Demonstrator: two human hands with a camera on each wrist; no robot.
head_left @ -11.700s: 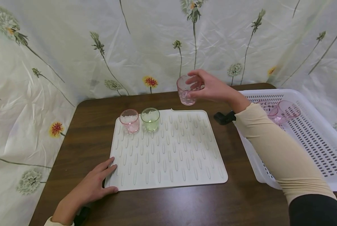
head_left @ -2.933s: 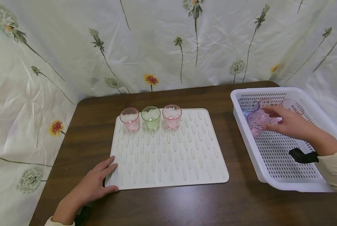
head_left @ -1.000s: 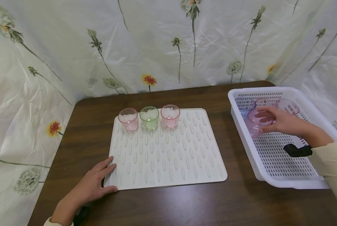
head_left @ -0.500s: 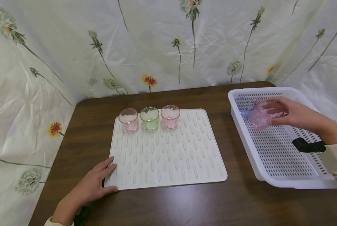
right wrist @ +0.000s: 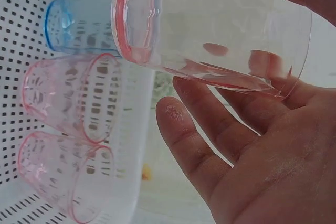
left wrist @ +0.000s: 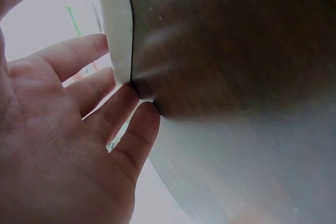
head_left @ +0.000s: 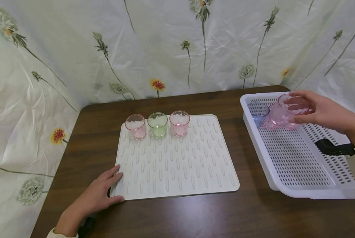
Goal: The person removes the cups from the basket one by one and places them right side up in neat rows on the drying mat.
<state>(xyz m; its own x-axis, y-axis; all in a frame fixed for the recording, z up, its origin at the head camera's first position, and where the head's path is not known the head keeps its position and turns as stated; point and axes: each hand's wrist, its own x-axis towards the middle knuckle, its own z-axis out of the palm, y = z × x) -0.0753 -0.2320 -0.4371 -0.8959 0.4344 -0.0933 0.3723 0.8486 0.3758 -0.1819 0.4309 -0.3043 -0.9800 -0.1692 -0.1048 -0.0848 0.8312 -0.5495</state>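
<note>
My right hand holds a clear pink drinking glass, thumb on one side and fingers on the other, above the far part of the white plastic basket. Below it in the basket are a blue glass and two pink glasses, one beside the other. My left hand rests at the left edge of a white ribbed mat, fingertips touching its border. Along the mat's far edge stand a pink glass, a green glass and another pink glass, all upright.
The basket stands on the right of the dark wooden table, with perforated floor showing in its near part. A flower-printed curtain hangs behind and to the left of the table.
Over the last second my right hand has lifted the pink glass from beside the blue one and moved it back and rightward. Earlier, the third glass was set on the mat. My left hand stays put.
</note>
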